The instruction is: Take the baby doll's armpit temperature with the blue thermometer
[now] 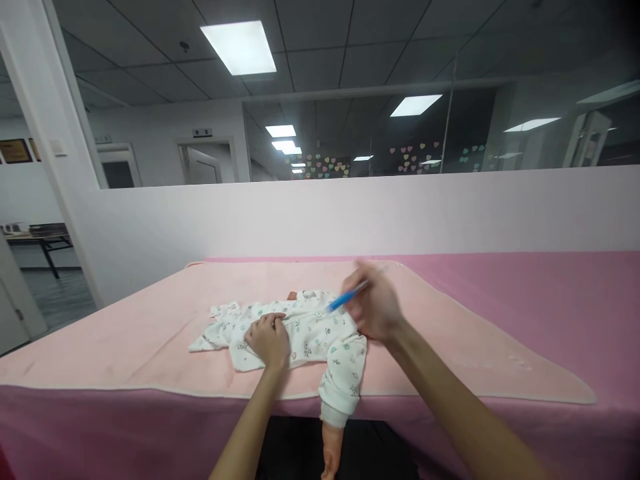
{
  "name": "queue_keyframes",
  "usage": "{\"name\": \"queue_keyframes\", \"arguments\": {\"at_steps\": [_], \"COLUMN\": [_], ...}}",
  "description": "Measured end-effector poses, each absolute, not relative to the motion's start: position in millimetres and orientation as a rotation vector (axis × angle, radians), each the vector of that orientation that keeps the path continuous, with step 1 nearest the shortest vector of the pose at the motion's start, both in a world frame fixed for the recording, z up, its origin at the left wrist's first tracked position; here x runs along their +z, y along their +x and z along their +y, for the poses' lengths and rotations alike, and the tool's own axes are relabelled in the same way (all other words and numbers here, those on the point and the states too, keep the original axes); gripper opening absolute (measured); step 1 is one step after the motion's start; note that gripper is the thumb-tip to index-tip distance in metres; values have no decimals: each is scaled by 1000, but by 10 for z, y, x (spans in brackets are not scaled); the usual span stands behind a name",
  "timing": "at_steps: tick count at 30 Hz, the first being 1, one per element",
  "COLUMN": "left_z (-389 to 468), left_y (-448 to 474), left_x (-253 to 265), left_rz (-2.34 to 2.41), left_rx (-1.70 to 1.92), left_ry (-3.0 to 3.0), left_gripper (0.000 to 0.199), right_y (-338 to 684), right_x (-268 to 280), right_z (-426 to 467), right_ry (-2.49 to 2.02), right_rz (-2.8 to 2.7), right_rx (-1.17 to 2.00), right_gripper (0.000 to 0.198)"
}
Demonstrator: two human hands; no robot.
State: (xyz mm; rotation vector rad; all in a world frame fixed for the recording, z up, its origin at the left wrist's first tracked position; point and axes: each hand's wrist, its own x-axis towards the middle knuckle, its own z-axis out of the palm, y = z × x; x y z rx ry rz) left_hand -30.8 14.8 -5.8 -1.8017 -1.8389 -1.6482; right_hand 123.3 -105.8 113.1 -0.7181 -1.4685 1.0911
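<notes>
I have the clothed doll lying on the pink mat, one arm hanging past the near edge. The left hand rests on the clothing, fingers loosely apart; the right hand, blurred on my feed, is clamped around a blue stick at the doll's right part.

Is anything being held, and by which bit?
The right grip holds a blurred, blue-ended stick by its paler part; the left grip rests on baby clothes.
</notes>
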Motion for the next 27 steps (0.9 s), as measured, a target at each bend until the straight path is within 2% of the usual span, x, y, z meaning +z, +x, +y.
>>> {"name": "queue_keyframes", "arguments": {"at_steps": [4,7,11,13,16,18,21,24,27], "left_z": [150,152,155,155,151,149,148,143,134], "left_y": [-309,-309,-308,-307,-304,-302,-299,-298,-297], "left_x": [-60,-59,-59,-59,-56,-53,-48,-39,-28], "left_rz": [-1840,-1845,-1857,-1863,-1871,-1872,-1874,-1883,-1898], "left_rx": [-1652,-1651,-1645,-1644,-1639,-1633,-1626,-1618,-1598], "left_ry": [-1792,-1800,-1790,-1789,-1799,-1800,-1785,-1786,-1802], "left_gripper": [27,27,27,27,28,28,28,28,28], "right_y": [1190,1220,1253,1286,1357,1388,1403,1408,1423], "right_x": [1115,1161,1166,1177,1229,1234,1150,1005,876], "right_z": [-1061,-1054,-1087,-1096,-1060,-1018,-971,-950,-934], "right_ry": [-807,-682,-792,-919,-1083,-1138,-1148,-1118,-1096], "right_rz": [-1772,-1537,-2036,-2116,-1772,-1635,-1602,-1590,-1575], "right_rx": [1266,1067,910,540,-105,-263,-235,-75,67], "right_gripper": [52,56,47,45,55,60,64,64,56]}}
